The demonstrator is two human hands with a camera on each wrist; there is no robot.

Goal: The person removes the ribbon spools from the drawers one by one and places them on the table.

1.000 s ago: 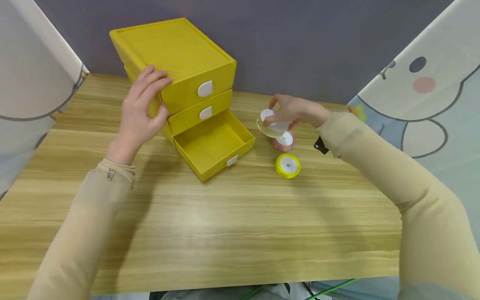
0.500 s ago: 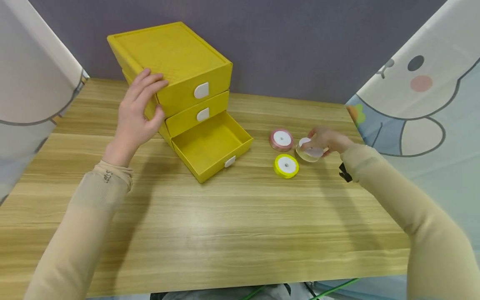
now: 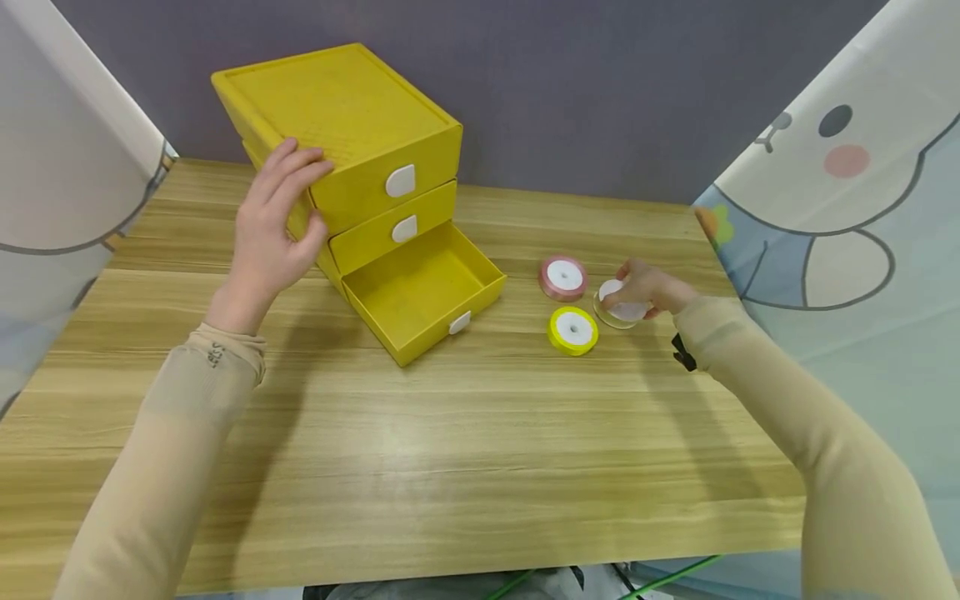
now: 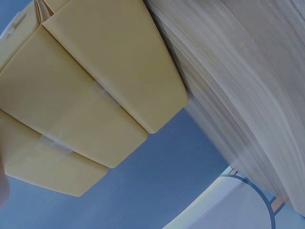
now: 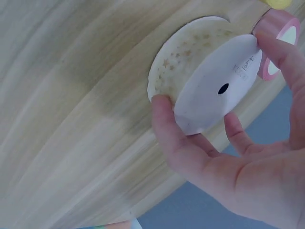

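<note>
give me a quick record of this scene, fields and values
left hand: left hand rests on the side of the yellow three-drawer box
right hand: right hand holds the pale star-dotted ribbon spool, which touches the wooden table
bottom drawer: bottom drawer pulled out
nearby: pink ribbon spool, yellow ribbon spool

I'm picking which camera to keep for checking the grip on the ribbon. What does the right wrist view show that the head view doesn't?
Only the right wrist view shows the star-speckled ribbon on the pale spool, its label and centre hole, with the thumb on its edge.

Only the head view shows the yellow drawer box, its open bottom drawer, the left hand and the yellow spool.

Both show the right hand, pink spool and table.
</note>
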